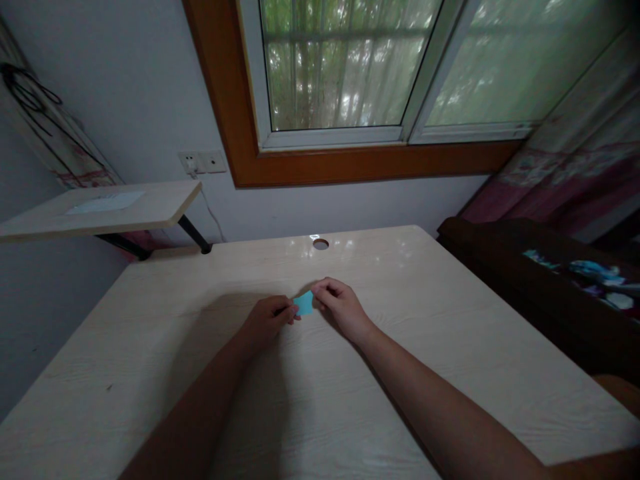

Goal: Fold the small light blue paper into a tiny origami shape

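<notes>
A small turquoise piece of paper (304, 303) is stretched between my two hands, over the middle of the pale wooden desk (420, 293). My left hand (270, 317) pinches its left edge between thumb and fingers. At the upper right corner, the fingertips of my right hand (340, 303) are closed on the same paper. Part of the paper's left side is hidden behind the left fingers. Whether the paper touches the desk I cannot tell.
A raised shelf (150, 203) on black legs stands at the desk's back left, with a paper sheet (107, 203) on it. A round cable hole (321, 245) lies near the back edge. Beyond are a wall socket (203, 162), a window (345, 73) and dark furniture (510, 287) at right.
</notes>
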A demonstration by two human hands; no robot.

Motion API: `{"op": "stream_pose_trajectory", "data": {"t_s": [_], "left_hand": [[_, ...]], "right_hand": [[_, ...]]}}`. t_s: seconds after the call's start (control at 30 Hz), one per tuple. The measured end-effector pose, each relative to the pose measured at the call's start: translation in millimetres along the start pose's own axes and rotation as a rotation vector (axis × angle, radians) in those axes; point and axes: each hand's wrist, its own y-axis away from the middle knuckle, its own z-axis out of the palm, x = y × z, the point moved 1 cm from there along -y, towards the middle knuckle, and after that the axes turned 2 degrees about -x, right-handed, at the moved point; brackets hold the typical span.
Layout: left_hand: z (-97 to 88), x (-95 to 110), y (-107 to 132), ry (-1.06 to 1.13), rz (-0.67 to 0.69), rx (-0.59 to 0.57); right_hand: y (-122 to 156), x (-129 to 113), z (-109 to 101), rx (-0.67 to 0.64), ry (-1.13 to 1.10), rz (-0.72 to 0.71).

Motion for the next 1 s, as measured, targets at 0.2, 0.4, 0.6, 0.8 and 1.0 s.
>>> {"op": "stream_pose_trajectory", "data": {"t_s": [0.2, 0.4, 0.6, 0.8, 1.0], "left_hand": [[1.3, 4, 1, 0.128, 0.008, -0.005], [2.7, 1, -1, 0.166, -0.057, 0.145], [5.7, -7, -2, 0.294, 0.022, 0.149], [11.1, -15, -1, 0.408, 0.079, 0.103], [12.5, -12, 0, 0.493, 0.072, 0.037]], "right_hand": [[-2, 0, -4, 0.079, -0.049, -0.006], [-3, 0, -4, 0.126, -0.132, -0.016], [-2, 0, -2, 0.045, -0.102, 0.013], [-1, 3, -3, -0.008, -0.038, -0.006], [-1, 4, -3, -0.012, -0.067, 0.021]]}}
